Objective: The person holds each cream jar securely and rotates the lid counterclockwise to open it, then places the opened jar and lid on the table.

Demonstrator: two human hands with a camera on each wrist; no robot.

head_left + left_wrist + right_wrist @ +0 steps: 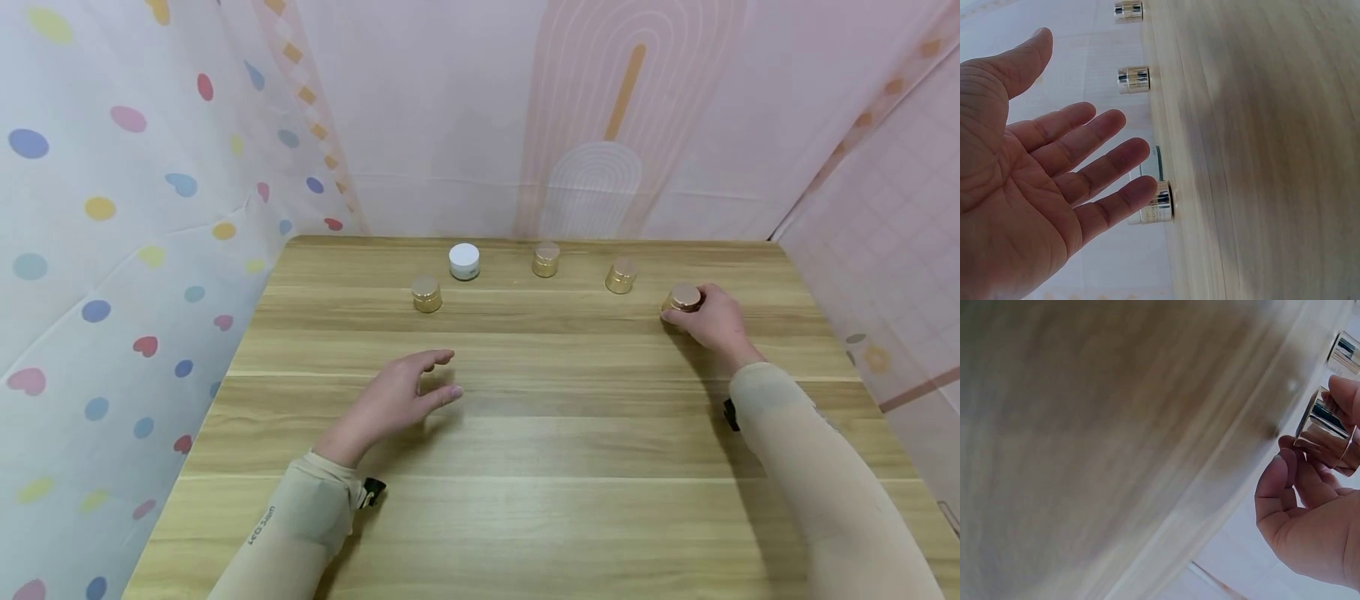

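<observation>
At the right of the table my right hand (pixel 717 321) grips a small gold jar (pixel 684 297) between thumb and fingers. The right wrist view shows that gold jar (pixel 1322 430) with the fingers around it; it seems slightly off the table, though this is hard to tell. My left hand (pixel 401 402) hovers over the left middle of the table, fingers loosely spread and holding nothing. In the left wrist view its palm (pixel 1029 181) faces the camera. Nearest to it in the head view stands another gold jar (pixel 427 295).
A white-lidded jar (pixel 464 262) stands behind the left gold jar. Two more gold jars, one at back centre (pixel 546 259) and one right of it (pixel 620 276), stand upright on the wooden table (pixel 525 467). Patterned curtains (pixel 435 108) hang at the back and sides.
</observation>
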